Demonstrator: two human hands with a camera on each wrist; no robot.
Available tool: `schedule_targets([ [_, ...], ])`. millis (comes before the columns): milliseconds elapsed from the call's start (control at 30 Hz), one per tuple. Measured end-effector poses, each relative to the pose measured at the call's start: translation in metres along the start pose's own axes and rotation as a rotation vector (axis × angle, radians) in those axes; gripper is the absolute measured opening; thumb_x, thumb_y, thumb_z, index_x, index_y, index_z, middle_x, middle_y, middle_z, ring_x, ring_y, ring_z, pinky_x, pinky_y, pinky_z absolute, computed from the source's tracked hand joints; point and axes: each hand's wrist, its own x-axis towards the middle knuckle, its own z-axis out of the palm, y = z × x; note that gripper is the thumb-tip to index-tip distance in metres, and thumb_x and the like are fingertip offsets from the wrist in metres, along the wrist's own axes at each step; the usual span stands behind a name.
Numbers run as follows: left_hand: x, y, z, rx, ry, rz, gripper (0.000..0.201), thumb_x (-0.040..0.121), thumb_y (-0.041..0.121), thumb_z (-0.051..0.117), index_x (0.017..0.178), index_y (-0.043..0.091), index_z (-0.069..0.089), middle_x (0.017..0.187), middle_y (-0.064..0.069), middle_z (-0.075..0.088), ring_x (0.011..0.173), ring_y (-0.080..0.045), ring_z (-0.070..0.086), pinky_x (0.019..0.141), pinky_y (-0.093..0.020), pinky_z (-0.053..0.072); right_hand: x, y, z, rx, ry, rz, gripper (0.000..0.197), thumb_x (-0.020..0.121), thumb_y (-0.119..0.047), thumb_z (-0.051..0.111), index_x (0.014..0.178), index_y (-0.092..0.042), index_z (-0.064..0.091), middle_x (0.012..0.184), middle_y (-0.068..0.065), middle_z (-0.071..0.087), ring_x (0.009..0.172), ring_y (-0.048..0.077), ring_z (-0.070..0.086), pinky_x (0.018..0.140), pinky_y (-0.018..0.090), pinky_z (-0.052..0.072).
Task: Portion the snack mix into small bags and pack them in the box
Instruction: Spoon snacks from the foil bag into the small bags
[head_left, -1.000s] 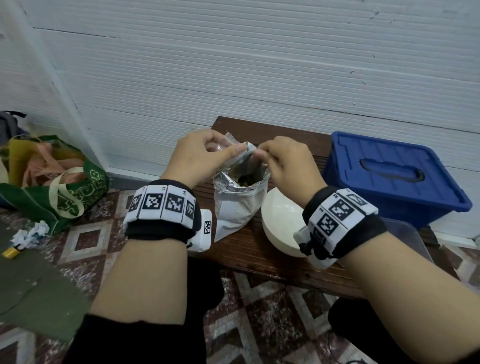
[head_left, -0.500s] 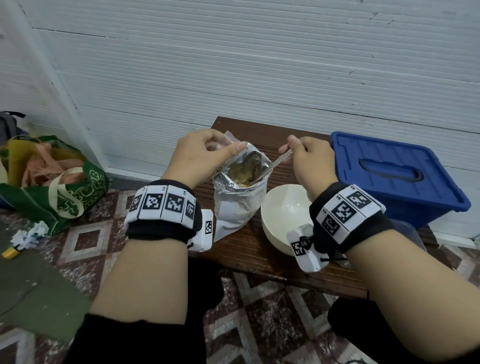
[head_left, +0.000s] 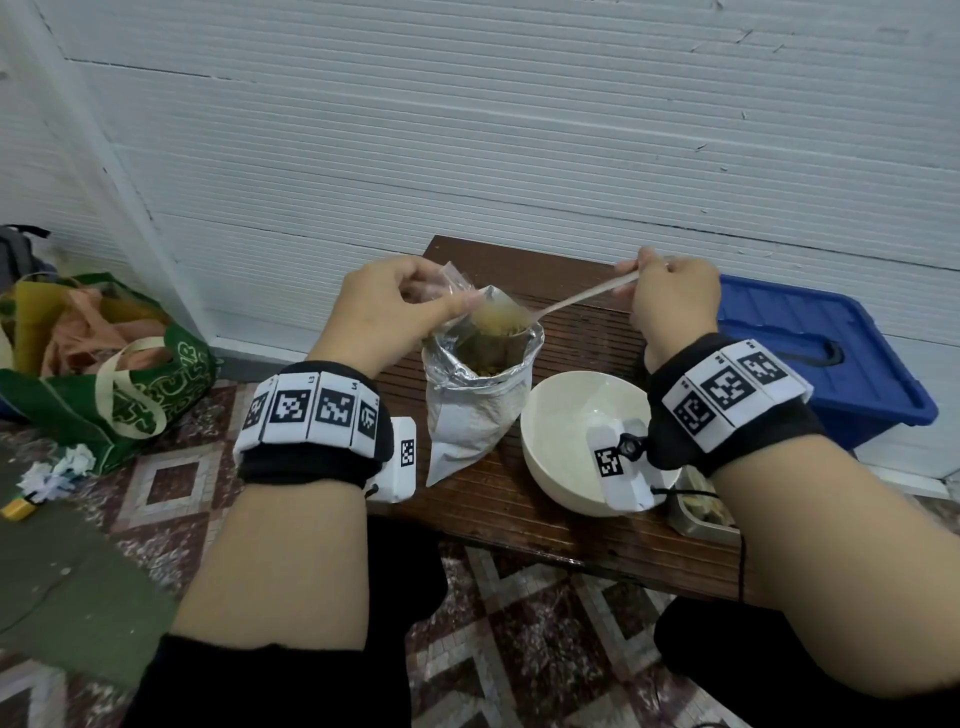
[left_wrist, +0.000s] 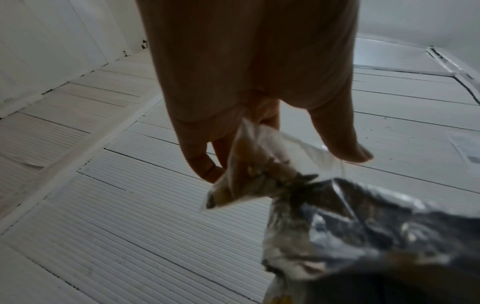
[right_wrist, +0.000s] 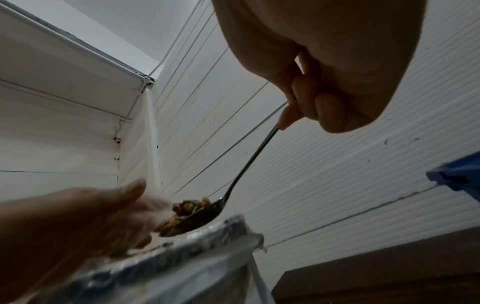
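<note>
A silver foil snack bag (head_left: 478, 395) stands open on the wooden table (head_left: 519, 519), with mix inside. My left hand (head_left: 415, 306) pinches a small clear bag (head_left: 457, 283) just above the foil bag's mouth. In the left wrist view the clear bag (left_wrist: 259, 170) hangs from my left hand (left_wrist: 280, 162) beside the foil bag (left_wrist: 363, 226) and holds a little mix. My right hand (head_left: 649, 275) grips the handle of a spoon (head_left: 576, 299). The spoon (right_wrist: 246, 164) carries snack mix (right_wrist: 187, 211) over the foil bag (right_wrist: 182, 257), next to my left hand (right_wrist: 78, 222).
A white bowl (head_left: 561, 415) sits on the table right of the foil bag. A blue lidded box (head_left: 810, 353) stands at the right, and a metal tray (head_left: 701, 519) shows under my right forearm. A green shopping bag (head_left: 119, 379) lies on the floor at left.
My right hand has pulled back to the right and upward, lifting the spoon out of the foil bag with a load of mix. My left hand still pinches the small bag in place.
</note>
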Motion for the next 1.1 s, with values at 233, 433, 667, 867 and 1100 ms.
schedule_targets([
  [233, -0.001, 0.001, 0.003, 0.026, -0.051, 0.005, 0.057, 0.053, 0.053, 0.082, 0.098, 0.019, 0.071, 0.091, 0.006, 0.073, 0.091, -0.009, 0.067, 0.089, -0.037, 0.056, 0.004, -0.022, -0.006, -0.043, 0.022, -0.090, 0.042, 0.101, -0.024, 0.041, 0.065, -0.018, 0.061, 0.065, -0.006, 0.059, 0.061, 0.003, 0.050, 0.058, 0.014, 0.040],
  [433, 0.002, -0.002, 0.004, 0.081, -0.069, 0.028, 0.053, 0.060, 0.046, 0.086, 0.104, 0.020, 0.071, 0.091, 0.008, 0.072, 0.091, -0.004, 0.066, 0.083, -0.022, 0.053, 0.004, -0.025, -0.003, -0.049, 0.005, -0.116, 0.039, 0.101, -0.024, 0.042, 0.068, -0.019, 0.062, 0.062, -0.005, 0.058, 0.065, 0.004, 0.052, 0.058, 0.011, 0.038],
  [667, 0.003, 0.001, 0.013, 0.162, -0.079, 0.057, 0.047, 0.062, 0.044, 0.086, 0.101, 0.023, 0.070, 0.089, 0.013, 0.067, 0.085, 0.004, 0.060, 0.069, -0.002, 0.042, -0.005, -0.028, 0.009, -0.055, -0.056, -0.138, 0.035, 0.101, -0.025, 0.042, 0.076, -0.015, 0.064, 0.064, -0.007, 0.059, 0.061, -0.001, 0.051, 0.049, 0.002, 0.035],
  [867, 0.004, 0.000, 0.017, 0.176, -0.081, 0.087, 0.053, 0.059, 0.047, 0.086, 0.103, 0.022, 0.071, 0.090, 0.018, 0.065, 0.086, 0.006, 0.059, 0.075, -0.006, 0.043, -0.009, -0.032, 0.016, -0.060, -0.116, -0.189, 0.033, 0.100, -0.025, 0.043, 0.081, -0.013, 0.066, 0.064, -0.004, 0.059, 0.061, -0.001, 0.052, 0.051, 0.003, 0.036],
  [1100, 0.003, 0.002, 0.021, 0.165, -0.059, 0.100, 0.043, 0.063, 0.047, 0.084, 0.098, 0.029, 0.067, 0.089, 0.017, 0.064, 0.084, 0.006, 0.057, 0.066, 0.001, 0.040, -0.015, -0.035, 0.016, -0.029, -0.139, -0.366, 0.032, 0.101, -0.026, 0.044, 0.075, -0.020, 0.063, 0.071, -0.004, 0.064, 0.067, 0.007, 0.059, 0.066, 0.015, 0.045],
])
